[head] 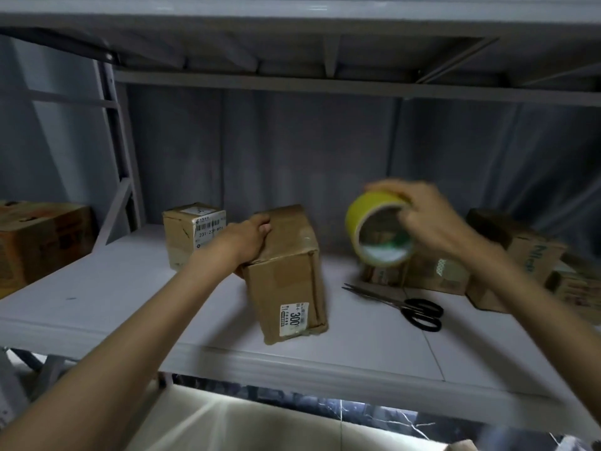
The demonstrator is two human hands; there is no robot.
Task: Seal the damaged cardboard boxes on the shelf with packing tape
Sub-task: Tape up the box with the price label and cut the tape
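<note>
A brown cardboard box (286,278) with a white "300" label lies on the grey shelf (97,307), slightly tilted. My left hand (245,240) grips its far left top edge, fingers curled over the corner. My right hand (426,216) holds a yellow roll of packing tape (374,216) in the air to the right of the box, its open core facing me. The hand and the roll are blurred. Black-handled scissors (419,310) lie on the shelf below the roll.
A small labelled box (185,232) stands behind my left hand. Several printed cardboard boxes (520,258) crowd the right back of the shelf. A large box (39,242) sits at the far left. The upper shelf (292,24) hangs close overhead.
</note>
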